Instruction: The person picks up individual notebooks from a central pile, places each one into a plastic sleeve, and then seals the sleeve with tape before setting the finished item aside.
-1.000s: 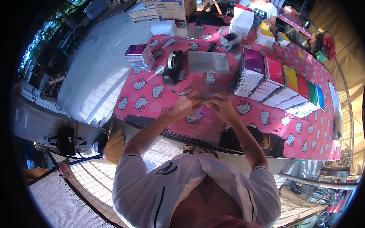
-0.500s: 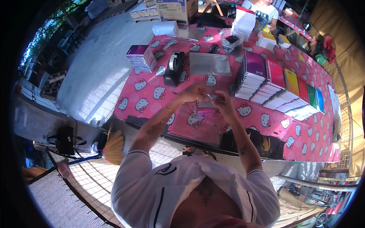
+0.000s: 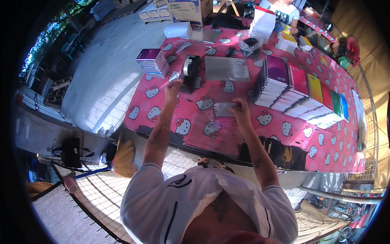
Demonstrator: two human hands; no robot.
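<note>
A small spiral-bound notebook [image 3: 226, 110] lies on the pink table in front of me, on a sheet of clear plastic film [image 3: 203, 132]. My right hand [image 3: 242, 111] is closed at the notebook's right edge, thumb and fingers bent over it. Farther left, my left hand [image 3: 173, 87] is raised beside the near end of a black tape dispenser [image 3: 189, 77] with a pale roll in it. The left fingers are too small and blurred to show whether they grip anything.
Stacked spiral notebooks [image 3: 276, 75] in several colours stand at right. A smaller notebook stack [image 3: 152, 63] sits at left. Clear sheets [image 3: 226, 68] lie beyond the notebook, near a plastic bag [image 3: 250, 44]. Across the table is another person [image 3: 286, 15]. A black item [image 3: 284, 154] covers the near edge.
My left hand has left the spot above the notebook and moved left to the tape dispenser. My right hand has lowered slightly onto the notebook's right edge.
</note>
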